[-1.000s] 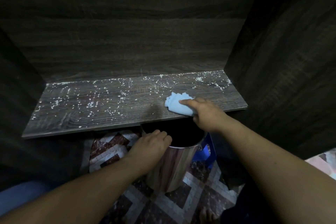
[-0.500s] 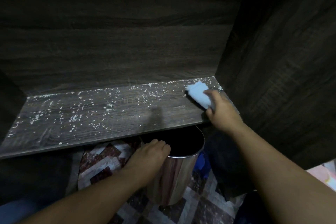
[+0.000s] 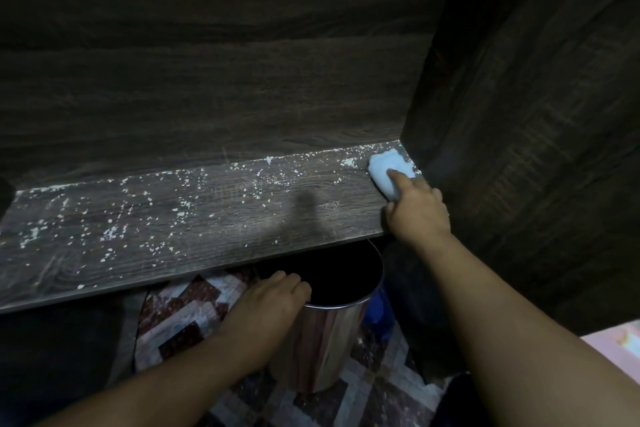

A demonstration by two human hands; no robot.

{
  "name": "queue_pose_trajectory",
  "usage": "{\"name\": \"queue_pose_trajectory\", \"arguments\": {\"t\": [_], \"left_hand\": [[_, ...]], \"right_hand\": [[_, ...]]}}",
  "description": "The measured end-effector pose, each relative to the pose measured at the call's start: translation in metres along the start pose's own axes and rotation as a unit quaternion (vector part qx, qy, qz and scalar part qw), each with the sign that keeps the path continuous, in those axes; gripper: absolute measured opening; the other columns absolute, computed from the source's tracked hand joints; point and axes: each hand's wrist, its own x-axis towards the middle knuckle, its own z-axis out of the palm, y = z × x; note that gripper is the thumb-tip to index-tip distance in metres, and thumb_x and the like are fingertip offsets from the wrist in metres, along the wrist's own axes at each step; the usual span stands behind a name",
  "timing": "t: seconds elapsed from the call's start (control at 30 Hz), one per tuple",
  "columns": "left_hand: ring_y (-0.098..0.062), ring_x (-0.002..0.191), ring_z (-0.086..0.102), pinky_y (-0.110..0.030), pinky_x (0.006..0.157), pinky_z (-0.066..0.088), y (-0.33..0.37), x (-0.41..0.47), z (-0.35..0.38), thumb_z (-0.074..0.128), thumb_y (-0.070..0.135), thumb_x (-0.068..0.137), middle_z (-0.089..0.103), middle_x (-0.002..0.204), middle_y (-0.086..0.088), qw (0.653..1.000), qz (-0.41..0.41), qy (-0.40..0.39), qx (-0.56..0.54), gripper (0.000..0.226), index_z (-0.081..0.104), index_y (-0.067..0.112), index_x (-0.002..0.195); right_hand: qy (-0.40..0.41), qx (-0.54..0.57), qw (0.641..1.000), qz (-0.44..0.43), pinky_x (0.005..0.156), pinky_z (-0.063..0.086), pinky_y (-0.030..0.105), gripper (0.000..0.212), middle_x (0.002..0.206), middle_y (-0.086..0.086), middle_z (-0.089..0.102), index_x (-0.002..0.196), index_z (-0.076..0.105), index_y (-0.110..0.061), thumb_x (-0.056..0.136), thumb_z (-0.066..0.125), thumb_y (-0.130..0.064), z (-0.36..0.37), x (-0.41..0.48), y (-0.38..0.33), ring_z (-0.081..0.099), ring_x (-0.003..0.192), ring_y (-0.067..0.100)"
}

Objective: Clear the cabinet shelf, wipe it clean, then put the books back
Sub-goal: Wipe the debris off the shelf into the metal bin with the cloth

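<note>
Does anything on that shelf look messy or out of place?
Yes: white crumbs lie scattered across the dark wooden shelf, thickest along its back edge. The right hand presses a blue cloth into the far right corner.

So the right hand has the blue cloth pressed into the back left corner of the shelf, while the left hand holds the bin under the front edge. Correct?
Not quite. In the head view the right hand presses the blue cloth into the back right corner of the shelf, against the side wall. The left hand does hold the bin under the front edge.
</note>
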Motion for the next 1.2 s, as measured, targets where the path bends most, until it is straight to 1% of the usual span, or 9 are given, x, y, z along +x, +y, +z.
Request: {"name": "queue_pose_trajectory", "arguments": {"t": [0.13,0.43,0.53,0.6,0.67,0.77,0.9,1.03,1.2], "left_hand": [[-0.009,0.06,0.051,-0.019,0.049,0.038,-0.003,-0.002,-0.002,0.089,0.013,0.03,0.05,0.066,0.01,1.0,-0.005,-0.011,0.001,0.054,0.054,0.025,0.069],[-0.008,0.061,0.05,-0.019,0.049,0.038,-0.005,-0.002,-0.004,0.089,0.012,0.034,0.049,0.068,0.01,1.0,-0.01,-0.011,-0.004,0.054,0.052,0.026,0.071],[-0.009,0.063,0.052,-0.02,0.05,0.041,-0.006,-0.002,-0.003,0.09,0.014,0.033,0.05,0.069,0.01,1.0,-0.012,-0.01,-0.003,0.055,0.053,0.026,0.072],[-0.009,0.063,0.052,-0.021,0.05,0.042,-0.007,-0.002,-0.002,0.09,0.013,0.034,0.051,0.07,0.01,1.0,-0.011,-0.009,-0.006,0.055,0.053,0.026,0.073],[-0.009,0.063,0.052,-0.02,0.05,0.041,-0.008,-0.002,-0.001,0.09,0.013,0.033,0.05,0.07,0.011,1.0,-0.009,-0.008,-0.008,0.056,0.052,0.026,0.073],[-0.008,0.064,0.052,-0.02,0.051,0.041,-0.009,-0.002,0.0,0.089,0.014,0.034,0.05,0.07,0.011,1.0,-0.009,-0.009,-0.005,0.055,0.053,0.026,0.073],[-0.009,0.066,0.051,-0.021,0.052,0.042,-0.011,-0.002,0.003,0.089,0.013,0.039,0.05,0.072,0.01,1.0,-0.012,-0.001,-0.013,0.054,0.05,0.026,0.076],[-0.01,0.066,0.051,-0.02,0.052,0.041,-0.009,-0.002,0.003,0.089,0.012,0.036,0.05,0.072,0.01,1.0,-0.015,-0.002,-0.008,0.055,0.052,0.025,0.076],[-0.012,0.065,0.052,-0.022,0.049,0.044,-0.01,-0.003,0.0,0.089,0.01,0.037,0.051,0.071,0.008,1.0,-0.02,0.001,-0.01,0.055,0.052,0.024,0.075]], "right_hand": [[-0.022,0.021,0.993,-0.113,0.103,0.034,0.036,0.063,0.135,0.014,0.049,0.146,0.037,-0.028,0.087,0.055,-0.021,0.005,-0.013,-0.017,0.046,0.117,0.035],[-0.094,0.083,0.969,-0.214,0.102,0.04,0.037,0.064,0.133,0.005,0.05,0.143,0.041,-0.034,0.083,0.059,-0.02,0.003,-0.025,-0.031,0.045,0.123,0.027],[-0.028,0.106,0.975,-0.194,0.103,0.039,0.04,0.065,0.132,0.01,0.051,0.142,0.044,-0.028,0.081,0.06,-0.014,0.002,-0.013,-0.021,0.048,0.119,0.033],[0.034,0.066,0.988,-0.137,0.102,0.038,0.04,0.066,0.133,0.012,0.049,0.144,0.041,-0.028,0.083,0.06,-0.015,-0.001,0.0,-0.012,0.046,0.117,0.035],[0.063,-0.006,0.994,-0.091,0.097,0.037,0.043,0.066,0.138,0.01,0.044,0.146,0.035,-0.03,0.086,0.059,-0.02,-0.005,0.013,-0.006,0.044,0.115,0.036],[0.065,-0.061,0.994,-0.063,0.094,0.036,0.045,0.063,0.141,0.011,0.04,0.147,0.029,-0.032,0.09,0.053,-0.02,-0.004,0.029,-0.001,0.042,0.114,0.036],[0.026,-0.056,0.998,0.0,0.098,0.033,0.046,0.06,0.142,0.014,0.037,0.148,0.023,-0.034,0.094,0.043,-0.019,0.004,0.041,0.003,0.039,0.117,0.037],[-0.002,-0.078,0.996,-0.039,0.097,0.033,0.046,0.06,0.145,0.012,0.036,0.149,0.02,-0.035,0.094,0.045,-0.03,0.005,0.036,-0.002,0.039,0.117,0.038],[-0.033,-0.066,0.989,-0.13,0.102,0.033,0.045,0.063,0.148,0.009,0.037,0.15,0.022,-0.035,0.092,0.048,-0.031,0.004,0.009,-0.025,0.038,0.123,0.037]]}}
